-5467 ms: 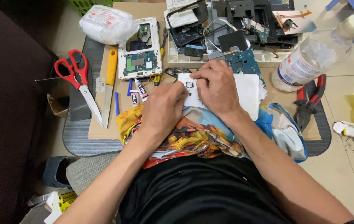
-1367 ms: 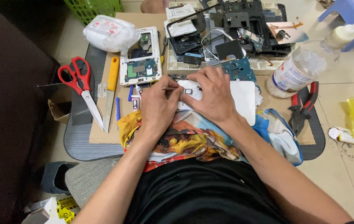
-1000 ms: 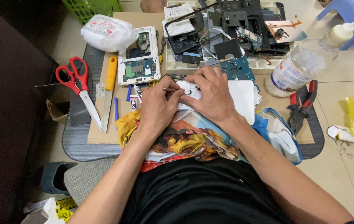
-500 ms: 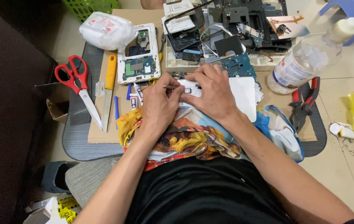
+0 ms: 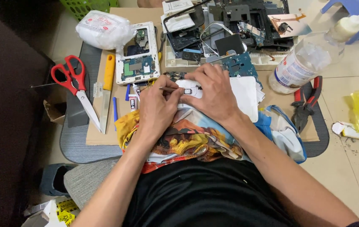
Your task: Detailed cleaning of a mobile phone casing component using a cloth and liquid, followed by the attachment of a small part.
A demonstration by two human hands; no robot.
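Both hands are set close together on a white device panel (image 5: 243,96). Left hand (image 5: 157,110): fingers pinched narrow round a thin metal tool (image 5: 167,88), tip laid level toward a small opening at the panel's near-left end; wrist bent, forearm rising from below left. Right hand (image 5: 214,93): spread flat, pressing the panel down, fingers curled over its far edge; forearm entering from lower right.

Progress, as judged: the panel is already separated and lies on a printed cloth (image 5: 183,141) under both hands; fine work at the opening appears mid-course, completion not determinable.

Left of the left hand: opened white device with exposed boards (image 5: 138,63), yellow-handled knife (image 5: 107,90), red scissors (image 5: 72,84). Beyond the right hand: blue circuit board (image 5: 240,65), tray of black parts (image 5: 246,21). Right of it: clear bottle (image 5: 303,63), red-handled pliers (image 5: 307,103).
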